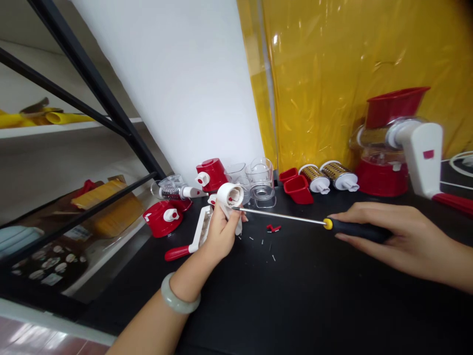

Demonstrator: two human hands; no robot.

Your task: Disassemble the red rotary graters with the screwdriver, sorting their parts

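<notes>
My left hand (220,231) is closed around a white plastic grater part (229,194) with a round ring at its top. In my right hand (399,236) lies the dark handle of a long screwdriver (284,216) with a yellow collar. Its shaft runs level to the left, and the tip meets the white part beside my left fingers; whether it sits in a screw I cannot tell. Under the shaft, a small red plastic piece (273,228) and several tiny screws (274,257) lie on the black table (318,301). A white crank with a red handle (178,253) rests left of my left hand.
Along the back stand red grater bases (162,219), clear plastic housings (261,180), red hoppers (298,189) and metal grater drums (338,174). An assembled rotary grater (384,175) is at the right. A black-framed shelf (111,98) borders the left, and a yellow plastic curtain (332,74) hangs behind.
</notes>
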